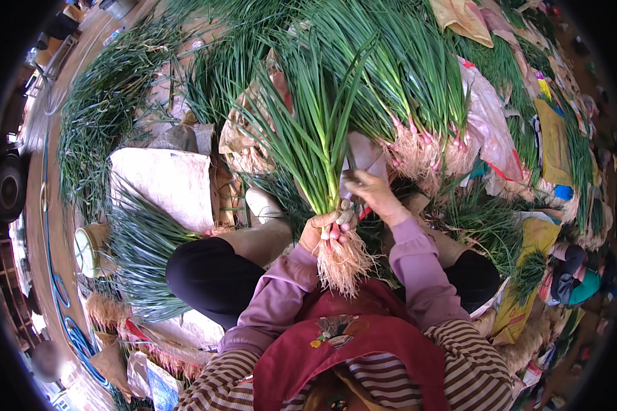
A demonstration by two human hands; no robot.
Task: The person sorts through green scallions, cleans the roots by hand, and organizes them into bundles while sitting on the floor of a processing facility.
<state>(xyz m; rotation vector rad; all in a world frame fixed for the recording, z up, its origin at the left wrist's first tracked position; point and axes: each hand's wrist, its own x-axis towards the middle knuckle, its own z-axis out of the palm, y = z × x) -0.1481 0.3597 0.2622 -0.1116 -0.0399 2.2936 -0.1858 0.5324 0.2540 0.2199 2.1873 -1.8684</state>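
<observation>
My left hand is closed around a bunch of spring onions just above their pink bulbs. The bunch stands upright in front of my lap, its pale roots hanging towards me and its green leaves fanning away. Close to the stems on their right is my right hand. Motion blurs its fingertips, so I cannot see whether they pinch anything. A larger heap of spring onions lies beyond my right hand, with roots and pink bulbs facing me.
Loose green leaves are piled at the far left. A whitish sack lies before more spring onions by my left knee. A pale bucket stands beside them, near a blue hose. Another person sits at the right.
</observation>
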